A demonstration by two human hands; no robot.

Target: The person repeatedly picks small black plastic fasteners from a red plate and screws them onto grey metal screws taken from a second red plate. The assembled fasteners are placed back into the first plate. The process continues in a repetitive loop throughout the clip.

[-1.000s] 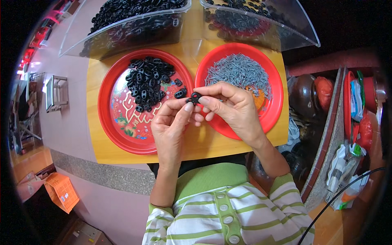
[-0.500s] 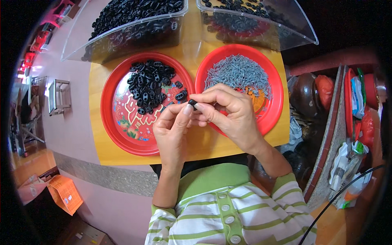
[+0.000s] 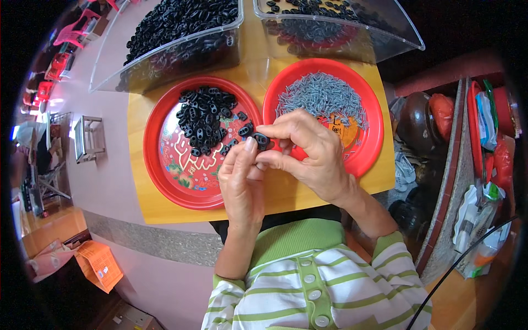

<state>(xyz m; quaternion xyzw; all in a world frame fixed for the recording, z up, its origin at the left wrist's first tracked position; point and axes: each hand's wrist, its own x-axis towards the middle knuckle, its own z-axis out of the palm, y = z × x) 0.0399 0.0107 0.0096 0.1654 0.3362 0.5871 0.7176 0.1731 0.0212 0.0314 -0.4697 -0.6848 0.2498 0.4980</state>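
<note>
A small black two-holed plastic piece (image 3: 260,141) is pinched between my hands, over the gap between two red round trays. My left hand (image 3: 241,176) is closed, with its thumb and fingertips against the piece's left side. The thumb and index finger of my right hand (image 3: 313,154) grip it from the right. The left tray (image 3: 159,181) holds a heap of similar black pieces (image 3: 202,118). In the right tray (image 3: 378,132) lies a pile of small grey screws (image 3: 322,98), partly behind my right hand.
Two clear plastic bins stand at the back of the yellow table (image 3: 165,215): the left bin (image 3: 181,60) is heaped with black pieces, the right bin (image 3: 330,38) holds fewer. A metal-framed stool (image 3: 88,138) and an orange crate (image 3: 100,265) are on the floor at left. A dark jar (image 3: 416,122) stands at right.
The black piece has been turned, so its two-holed face now shows. My right thumb has shifted lower on it. The whole view has moved slightly.
</note>
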